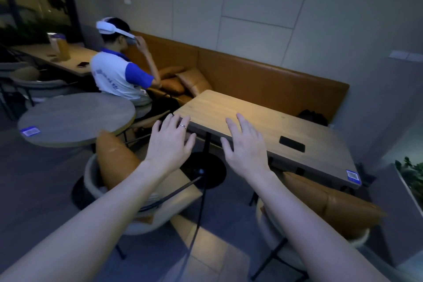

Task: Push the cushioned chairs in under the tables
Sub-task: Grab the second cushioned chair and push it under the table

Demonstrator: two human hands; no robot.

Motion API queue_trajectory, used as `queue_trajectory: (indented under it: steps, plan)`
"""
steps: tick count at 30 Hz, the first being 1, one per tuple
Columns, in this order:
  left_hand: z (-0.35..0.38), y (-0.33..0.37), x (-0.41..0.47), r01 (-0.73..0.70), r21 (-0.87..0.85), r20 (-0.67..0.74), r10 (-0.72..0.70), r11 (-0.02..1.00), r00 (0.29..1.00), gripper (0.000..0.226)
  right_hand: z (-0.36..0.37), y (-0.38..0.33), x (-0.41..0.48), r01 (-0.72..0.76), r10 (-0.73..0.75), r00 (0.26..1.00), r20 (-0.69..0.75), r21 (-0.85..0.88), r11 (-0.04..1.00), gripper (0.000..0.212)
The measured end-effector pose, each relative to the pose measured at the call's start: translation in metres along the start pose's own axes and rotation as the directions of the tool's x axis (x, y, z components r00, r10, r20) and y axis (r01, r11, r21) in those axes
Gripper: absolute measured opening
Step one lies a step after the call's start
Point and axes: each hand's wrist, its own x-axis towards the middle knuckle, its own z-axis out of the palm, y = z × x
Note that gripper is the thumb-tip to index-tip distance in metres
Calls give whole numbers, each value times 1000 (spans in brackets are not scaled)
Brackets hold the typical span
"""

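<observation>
Two grey shell chairs with orange cushions stand in front of me. The left chair sits between the round table and the rectangular wooden table, apart from both. The right chair has its cushion just under the wooden table's near edge. My left hand and my right hand are stretched out in the air over the table's near edge, fingers spread, holding nothing. A ring is on my left hand.
A person in a white and blue shirt sits beyond the round table wearing a headset. An orange bench with loose cushions runs along the wall. A black phone lies on the wooden table. A planter is at right.
</observation>
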Motion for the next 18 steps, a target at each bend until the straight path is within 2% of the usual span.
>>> queue_trajectory:
  steps: [9, 18]
  plan:
    - [-22, -125, 4, 127, 24, -11, -127, 992, 992, 59, 51, -123, 39, -43, 31, 997, 67, 177, 983, 63]
    - [8, -209, 38, 282, -2, 196, -276, 959, 941, 63, 132, -183, 94, -112, 74, 988, 132, 308, 945, 64]
